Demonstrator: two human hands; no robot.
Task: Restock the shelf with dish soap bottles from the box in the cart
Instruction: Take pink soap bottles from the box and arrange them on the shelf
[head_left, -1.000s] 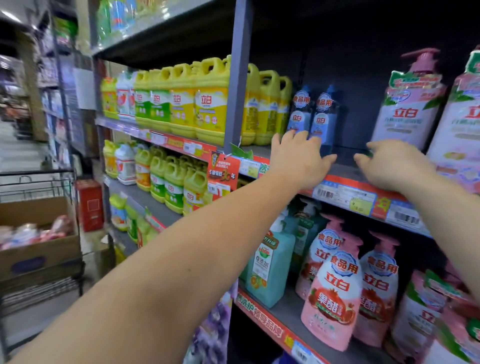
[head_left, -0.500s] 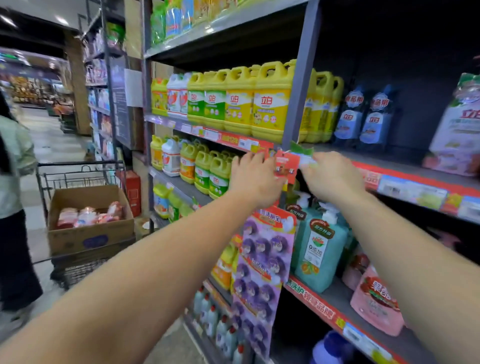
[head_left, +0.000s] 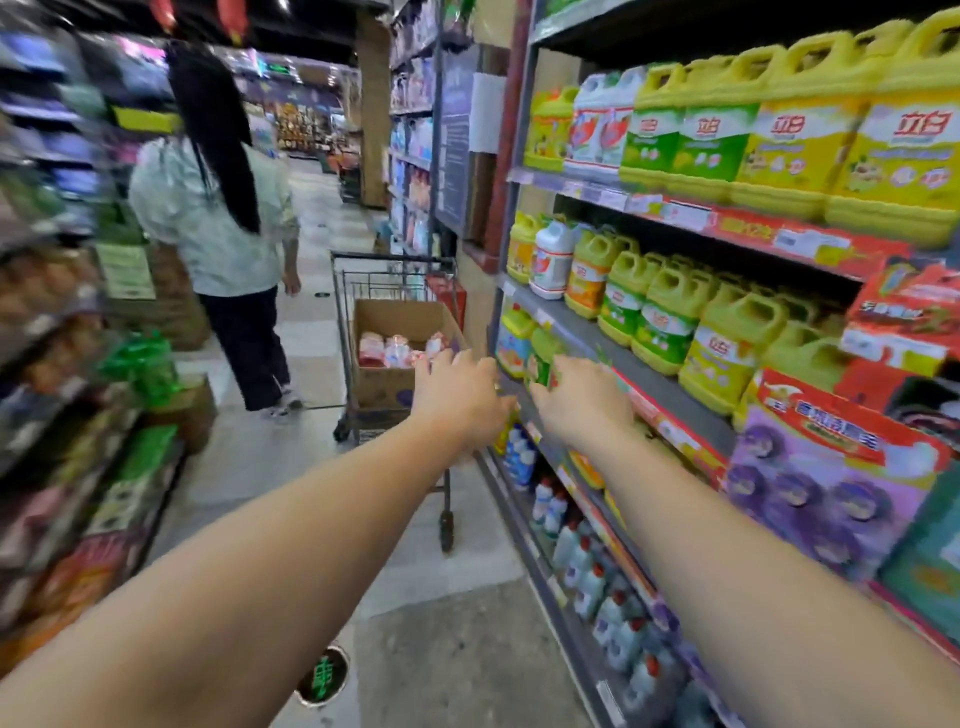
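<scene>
Both of your bare hands are reaching forward down the aisle, holding nothing: your left hand (head_left: 460, 397) is spreading its fingers loosely in front of the box, and your right hand (head_left: 582, 402) is hovering with relaxed fingers just beside the grey metal shelf edge (head_left: 639, 364). Half a second ago both hands were up at the red promo tag on the shelf upright; now they are sitting lower and pointing toward the wire shopping cart (head_left: 395, 280), and your view is swinging left along the aisle.

Inside that cart, the brown corrugated cardboard box (head_left: 387, 384) is standing open, with pink-and-clear dish soap bottles (head_left: 397, 349) packed in it, glossy and blurred. On the shelving to your right, blocky yellow plastic jugs with moulded handles (head_left: 810, 124) are lining the upper tier, and smaller green-yellow jugs (head_left: 665, 317) are filling the tier below. A purple cardboard hang-card of round fresheners (head_left: 821, 483) is hanging off the shelf front. A person in a pale top (head_left: 218, 218) is walking away beyond the cart, nearer it than before.
</scene>
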